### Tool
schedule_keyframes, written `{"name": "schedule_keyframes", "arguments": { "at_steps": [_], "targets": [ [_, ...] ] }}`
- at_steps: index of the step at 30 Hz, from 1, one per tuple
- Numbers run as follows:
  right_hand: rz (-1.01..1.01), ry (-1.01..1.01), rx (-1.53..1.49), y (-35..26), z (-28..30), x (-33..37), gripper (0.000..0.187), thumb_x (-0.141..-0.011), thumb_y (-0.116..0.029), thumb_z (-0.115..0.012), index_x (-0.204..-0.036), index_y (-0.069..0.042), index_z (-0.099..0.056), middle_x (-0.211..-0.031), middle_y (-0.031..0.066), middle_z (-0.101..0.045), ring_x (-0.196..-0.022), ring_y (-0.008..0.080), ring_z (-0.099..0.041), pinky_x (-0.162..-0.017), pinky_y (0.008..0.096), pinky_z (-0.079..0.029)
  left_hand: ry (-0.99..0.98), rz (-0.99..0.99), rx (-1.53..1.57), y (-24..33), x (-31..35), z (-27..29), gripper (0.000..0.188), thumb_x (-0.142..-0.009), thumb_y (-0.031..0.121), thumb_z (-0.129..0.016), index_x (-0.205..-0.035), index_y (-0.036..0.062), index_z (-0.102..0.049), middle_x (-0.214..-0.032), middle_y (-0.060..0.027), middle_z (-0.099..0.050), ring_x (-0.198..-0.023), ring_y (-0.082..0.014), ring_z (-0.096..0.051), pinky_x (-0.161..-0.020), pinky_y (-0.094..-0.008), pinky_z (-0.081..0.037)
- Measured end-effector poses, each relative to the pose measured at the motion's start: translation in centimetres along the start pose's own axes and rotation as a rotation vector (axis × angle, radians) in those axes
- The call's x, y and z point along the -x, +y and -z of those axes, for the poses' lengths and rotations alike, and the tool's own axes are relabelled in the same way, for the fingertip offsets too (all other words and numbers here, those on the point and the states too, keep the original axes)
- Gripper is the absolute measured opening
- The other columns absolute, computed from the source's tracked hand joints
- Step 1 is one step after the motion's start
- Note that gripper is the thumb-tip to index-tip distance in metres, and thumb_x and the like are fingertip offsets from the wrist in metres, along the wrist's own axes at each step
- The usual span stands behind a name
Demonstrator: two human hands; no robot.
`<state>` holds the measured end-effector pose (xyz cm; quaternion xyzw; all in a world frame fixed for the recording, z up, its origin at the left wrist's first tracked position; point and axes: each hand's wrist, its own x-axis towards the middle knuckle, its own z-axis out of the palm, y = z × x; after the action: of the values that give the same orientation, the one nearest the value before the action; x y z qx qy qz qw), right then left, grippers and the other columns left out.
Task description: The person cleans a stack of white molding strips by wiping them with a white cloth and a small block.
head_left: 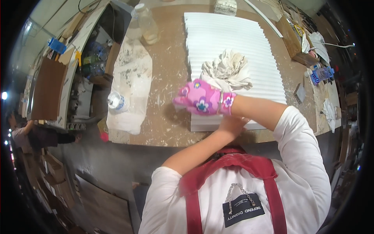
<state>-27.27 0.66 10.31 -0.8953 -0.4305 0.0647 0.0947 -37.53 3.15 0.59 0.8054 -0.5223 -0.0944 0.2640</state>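
Note:
My right hand, in a pink flowered glove, reaches left across the near left edge of a white ridged panel. Its fingers look curled; what they hold, if anything, is hidden. Beneath my right forearm, my crossed left forearm ends in my left hand, bare at the wrist, with its fingers out of sight. Just beyond the glove, a crumpled off-white cloth lies on the panel.
The panel rests on a paint-spattered brown table. On pale sheeting to the left stands a white container; clear jugs are farther back. At the right are a wooden box and a blue-labelled bottle. Another person is far left.

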Motion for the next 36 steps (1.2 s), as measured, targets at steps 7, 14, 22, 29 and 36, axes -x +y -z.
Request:
{"name": "schedule_keyframes", "arguments": {
  "at_steps": [7,14,22,29,36],
  "targets": [
    [-0.402,0.329,-0.442,3.6,2.2,2.9,0.048,-0.095,-0.032,-0.056,-0.134,-0.005,-0.047,-0.110,0.0191,-0.062,-0.103,0.0357,-0.062,-0.090,0.0421,-0.050,-0.048,0.162,-0.055,-2.8,-2.6,3.8,0.060,-0.088,0.046,-0.063,-0.138,0.0149,-0.050,-0.143,-0.0156,-0.048,-0.133,-0.0348,-0.043,-0.109,-0.0556,-0.031],
    [-0.332,0.410,-0.563,10.4,0.1,-0.2,0.052,-0.095,-0.036,-0.055,-0.135,-0.005,-0.046,-0.119,0.0198,-0.060,-0.109,0.0342,-0.060,-0.095,0.0403,-0.048,0.160,0.080,-0.170,-9.2,-9.7,4.3,0.057,-0.094,0.047,-0.045,-0.145,0.0221,-0.044,-0.159,-0.0171,-0.024,-0.145,-0.0429,-0.021,-0.116,-0.0601,-0.019],
    [-0.167,0.441,-0.377,10.9,-5.0,-12.3,0.044,-0.089,-0.033,-0.062,-0.124,-0.008,-0.056,-0.118,0.0181,-0.062,-0.106,0.0346,-0.062,-0.094,0.0424,-0.049,0.197,0.018,-0.139,-10.0,-9.9,3.9,0.057,-0.095,0.047,-0.042,-0.143,0.0175,-0.046,-0.159,-0.0155,-0.025,-0.146,-0.0412,-0.021,-0.111,-0.0649,-0.020],
    [-0.064,0.292,-0.486,7.8,-7.9,-18.6,0.053,-0.082,-0.036,-0.067,-0.125,-0.007,-0.057,-0.122,0.0171,-0.060,-0.116,0.0352,-0.057,-0.100,0.0442,-0.046,0.034,0.109,-0.285,-10.1,-10.5,3.9,0.067,-0.091,0.055,-0.053,-0.150,0.0274,-0.038,-0.163,-0.0090,-0.015,-0.148,-0.0370,-0.015,-0.110,-0.0663,-0.019],
    [-0.077,0.404,-0.204,7.3,1.1,-3.6,0.055,-0.086,-0.034,-0.062,-0.131,-0.004,-0.051,-0.136,0.0194,-0.050,-0.131,0.0356,-0.044,-0.109,0.0439,-0.037,-0.041,0.093,-0.353,-9.1,-10.1,6.4,0.064,-0.090,0.052,-0.056,-0.148,0.0263,-0.043,-0.162,-0.0087,-0.020,-0.147,-0.0367,-0.019,-0.111,-0.0635,-0.020]
  ]
}}
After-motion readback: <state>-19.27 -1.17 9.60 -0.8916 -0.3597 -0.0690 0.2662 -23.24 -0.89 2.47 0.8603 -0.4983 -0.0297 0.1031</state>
